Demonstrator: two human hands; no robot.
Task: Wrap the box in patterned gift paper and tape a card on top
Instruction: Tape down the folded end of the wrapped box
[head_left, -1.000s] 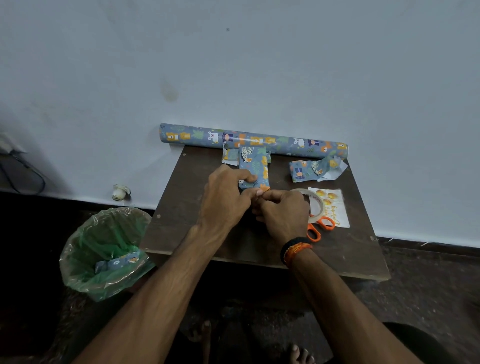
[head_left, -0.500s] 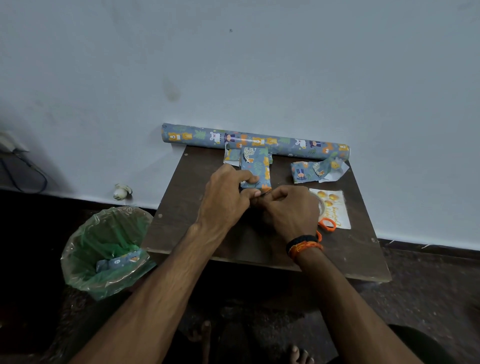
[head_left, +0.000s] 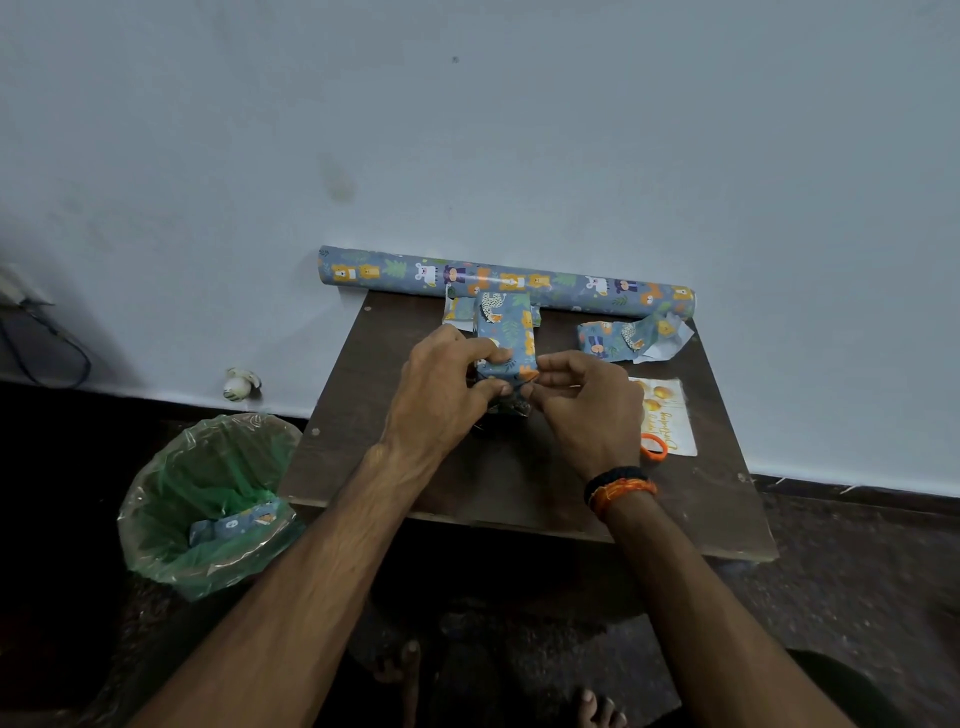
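The box (head_left: 505, 332), covered in blue paper with animal prints, lies on the brown table (head_left: 519, 488) in front of the paper roll (head_left: 506, 283). My left hand (head_left: 441, 395) grips the box's near left side, thumb on top. My right hand (head_left: 587, 410) pinches the paper at the box's near end with curled fingers. The near end of the box is hidden behind my fingers. The white birthday card (head_left: 665, 415) lies flat to the right, and an orange scissor handle (head_left: 653, 448) shows beside my right hand.
A scrap of the same paper (head_left: 631, 338) lies at the back right, another piece (head_left: 457, 310) behind the box. A bin with a green liner (head_left: 208, 499) stands on the floor left of the table. The wall rises directly behind.
My right hand has moved a little up and left toward the box's near end, covering the tape roll and most of the scissors. My left hand stays on the box.
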